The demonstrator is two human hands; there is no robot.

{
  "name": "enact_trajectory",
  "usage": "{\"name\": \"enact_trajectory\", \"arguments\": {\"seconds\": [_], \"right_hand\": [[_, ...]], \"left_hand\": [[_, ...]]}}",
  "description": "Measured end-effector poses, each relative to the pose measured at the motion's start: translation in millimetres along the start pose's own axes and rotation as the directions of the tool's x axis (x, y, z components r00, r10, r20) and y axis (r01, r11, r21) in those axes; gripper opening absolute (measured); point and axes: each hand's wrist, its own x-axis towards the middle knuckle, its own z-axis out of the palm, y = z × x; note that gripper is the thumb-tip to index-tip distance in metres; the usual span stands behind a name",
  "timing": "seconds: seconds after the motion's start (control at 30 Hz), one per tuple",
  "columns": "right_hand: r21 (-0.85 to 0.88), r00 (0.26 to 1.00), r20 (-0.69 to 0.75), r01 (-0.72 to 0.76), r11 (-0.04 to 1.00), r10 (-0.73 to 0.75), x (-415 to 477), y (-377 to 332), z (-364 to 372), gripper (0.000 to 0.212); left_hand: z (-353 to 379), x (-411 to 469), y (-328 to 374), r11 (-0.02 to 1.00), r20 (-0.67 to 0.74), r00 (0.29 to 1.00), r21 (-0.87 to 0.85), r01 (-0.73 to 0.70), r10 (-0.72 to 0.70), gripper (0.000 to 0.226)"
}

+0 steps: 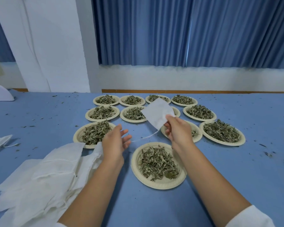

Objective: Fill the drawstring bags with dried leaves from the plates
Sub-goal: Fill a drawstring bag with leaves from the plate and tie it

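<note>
Blue curtains point(187, 30) hang across the top of the frame behind your blue counter point(236, 169), which is flecked with leaf crumbs. A loose pile of white bags point(39, 177) sprawls at lower left, under your left forearm. Pale round plates point(159, 185) heaped with dried leaves point(156, 163) fill the centre, the nearest sitting between your forearms. Your left hand point(115, 141) hovers over the counter, fingers spread and relaxed, gripping nothing. Your right hand point(177, 130) pinches the lower edge of one drawstring bag point(156, 113), lifted above the middle plates. It looks flat, thin and white, tilted up and to the left of that hand. Its drawstring point(147, 137) trails down-left, ending close to your left fingertips.
</note>
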Motion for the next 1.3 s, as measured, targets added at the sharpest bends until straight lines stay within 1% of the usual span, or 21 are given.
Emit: {"name": "enact_trajectory", "arguments": {"seconds": [0.07,0.1,0.13,0.17,0.2,0.27,0.33,0.4,0.43,0.5,0.57,0.6,0.67,0.73,0.87,0.93,1.03,1.13,1.23,1.27,1.3], "right_hand": [[0.040,1.000,-0.005,-0.017,0.999,0.017,1.6,-2.8,-4.2,0.018],[0.039,0.999,0.018,-0.030,0.999,0.029,1.6,-3.2,-5.7,0.016],[0.014,0.997,0.058,-0.046,0.999,0.045,0.7,-2.7,-6.5,0.015],[-0.031,0.993,0.105,-0.056,0.998,0.059,-1.1,-1.4,-6.0,0.016],[-0.079,0.986,0.151,-0.058,0.995,0.069,-3.8,0.1,-4.5,0.018],[-0.141,0.974,0.216,-0.043,0.989,0.073,-9.8,3.3,0.7,0.022],[-0.180,0.962,0.268,0.002,0.984,0.047,-16.0,6.1,7.3,0.023],[-0.237,0.944,0.330,0.078,0.968,0.005,-21.4,9.4,12.6,0.022],[-0.250,0.933,0.361,0.104,0.963,-0.007,-23.4,10.5,14.6,0.020],[-0.220,0.919,0.394,0.085,0.972,0.008,-26.3,10.2,16.3,0.021],[-0.156,0.911,0.408,0.005,0.988,0.059,-26.7,8.3,15.5,0.029],[-0.135,0.901,0.425,-0.026,0.990,0.082,-27.7,6.7,15.4,0.027],[-0.124,0.889,0.448,-0.047,0.991,0.098,-29.5,6.4,15.8,0.014],[-0.131,0.895,0.439,-0.021,0.991,0.077,-31.6,8.7,17.7,0.015],[-0.188,0.902,0.431,0.098,0.977,-0.007,-33.0,15.2,18.4,0.019],[-0.206,0.908,0.418,0.121,0.971,-0.024,-32.3,15.4,16.9,0.020],[-0.196,0.907,0.422,0.100,0.976,-0.008,-31.6,14.9,15.4,0.013],[-0.201,0.914,0.406,0.089,0.976,0.000,-31.5,14.6,14.4,0.012],[-0.263,0.955,0.288,0.156,0.952,-0.077,-30.3,14.2,13.1,0.007],[-0.267,0.958,0.259,0.190,0.945,-0.120,-30.7,14.3,13.4,0.007],[-0.265,0.955,0.247,0.231,0.936,-0.166,-31.2,15.2,13.9,0.011]], "left_hand": [[-3.8,2.2,0.9,0.995,-0.056,0.995,0.056,-0.079,0.082,0.009],[-5.2,2.5,-0.5,0.980,-0.069,0.985,0.133,-0.150,0.160,0.015],[-6.2,1.8,-1.7,0.943,-0.052,0.965,0.231,-0.240,0.258,0.021],[-6.3,0.2,-2.5,0.874,0.011,0.929,0.335,-0.351,0.369,0.023],[-5.3,-2.3,-3.1,0.782,0.111,0.880,0.417,-0.463,0.462,0.020],[-2.7,-8.8,-6.4,0.609,0.309,0.772,0.480,-0.631,0.556,0.014],[-0.2,-16.1,-10.7,0.509,0.415,0.694,0.476,-0.717,0.588,0.015],[1.7,-22.1,-15.0,0.437,0.464,0.627,0.457,-0.775,0.626,0.019],[2.6,-24.2,-16.7,0.417,0.477,0.608,0.452,-0.789,0.634,0.019],[3.4,-26.1,-18.6,0.428,0.471,0.617,0.452,-0.783,0.631,0.018],[1.8,-25.3,-19.3,0.478,0.438,0.648,0.443,-0.759,0.624,0.019],[0.6,-24.9,-19.1,0.494,0.424,0.659,0.440,-0.749,0.621,0.020],[-1.9,-24.5,-18.1,0.509,0.413,0.677,0.452,-0.733,0.609,0.022],[-3.4,-24.4,-17.6,0.522,0.405,0.690,0.455,-0.721,0.600,0.022],[-4.3,-27.0,-18.1,0.558,0.396,0.711,0.442,-0.702,0.581,0.016],[-4.8,-27.3,-16.5,0.627,0.398,0.755,0.422,-0.655,0.522,0.014],[-5.1,-25.3,-13.3,0.748,0.389,0.817,0.356,-0.559,0.426,0.013],[-4.3,-24.4,-13.7,0.831,0.313,0.873,0.303,-0.466,0.375,0.010],[-5.5,-21.6,-12.4,0.857,0.176,0.895,0.261,-0.444,0.410,0.012],[-6.1,-21.3,-11.4,0.844,0.152,0.887,0.273,-0.462,0.436,0.013],[-6.4,-21.5,-10.2,0.814,0.148,0.868,0.304,-0.495,0.473,0.015]]}}
